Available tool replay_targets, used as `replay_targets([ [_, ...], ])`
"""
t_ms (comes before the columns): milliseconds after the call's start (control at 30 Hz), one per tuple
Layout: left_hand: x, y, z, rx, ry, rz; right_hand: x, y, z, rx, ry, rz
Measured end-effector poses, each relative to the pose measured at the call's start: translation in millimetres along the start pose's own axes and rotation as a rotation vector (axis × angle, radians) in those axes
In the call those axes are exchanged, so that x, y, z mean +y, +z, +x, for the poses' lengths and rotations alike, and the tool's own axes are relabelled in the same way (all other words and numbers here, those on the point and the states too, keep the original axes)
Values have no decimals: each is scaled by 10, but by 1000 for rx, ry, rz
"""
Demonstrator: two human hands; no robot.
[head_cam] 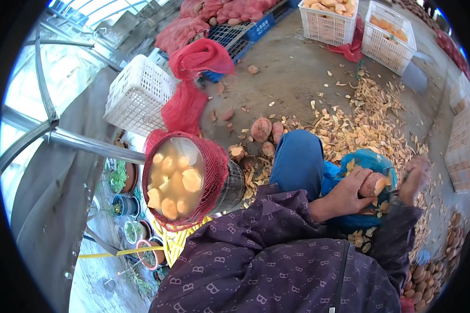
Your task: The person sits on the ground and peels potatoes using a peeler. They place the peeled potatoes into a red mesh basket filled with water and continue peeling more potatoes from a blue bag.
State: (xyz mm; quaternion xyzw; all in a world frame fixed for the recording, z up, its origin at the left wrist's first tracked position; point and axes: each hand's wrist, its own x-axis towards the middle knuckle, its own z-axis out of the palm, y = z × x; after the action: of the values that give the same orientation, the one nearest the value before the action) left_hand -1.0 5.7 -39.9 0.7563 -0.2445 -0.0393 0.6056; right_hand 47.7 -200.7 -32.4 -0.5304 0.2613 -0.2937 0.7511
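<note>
My left hand (pixel 346 197) grips a sweet potato (pixel 372 184), its brownish-pink skin cut away at one end to show orange flesh. To the right of it, my right hand (pixel 413 178) is raised and blurred by motion; its fingers look curled, but whether it holds a tool cannot be made out. Beneath the sweet potato, blue plastic (pixel 352 223) covers my right leg and carries scraps of peel. On my left stands a bucket (pixel 233 187) with red mesh (pixel 215 172) around its rim. Peeled sweet potato pieces (pixel 192 180) sit in its cloudy water.
Peelings (pixel 364 117) lie heaped ahead. Unpeeled sweet potatoes (pixel 261 130) rest near my left knee. White crates (pixel 329 27) stand farther off, some holding peeled pieces. Mesh sacks (pixel 184 33) lie on a blue pallet (pixel 258 29). A metal pipe (pixel 94 144) reaches the bucket from the left.
</note>
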Motion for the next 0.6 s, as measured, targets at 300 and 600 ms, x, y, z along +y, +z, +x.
replay_targets([
  [300,35,-69,39,20,105,144,-226,397,-477,-121,203,259],
  [600,121,-38,33,-24,155,220,-295,293,-472,-88,96,286],
])
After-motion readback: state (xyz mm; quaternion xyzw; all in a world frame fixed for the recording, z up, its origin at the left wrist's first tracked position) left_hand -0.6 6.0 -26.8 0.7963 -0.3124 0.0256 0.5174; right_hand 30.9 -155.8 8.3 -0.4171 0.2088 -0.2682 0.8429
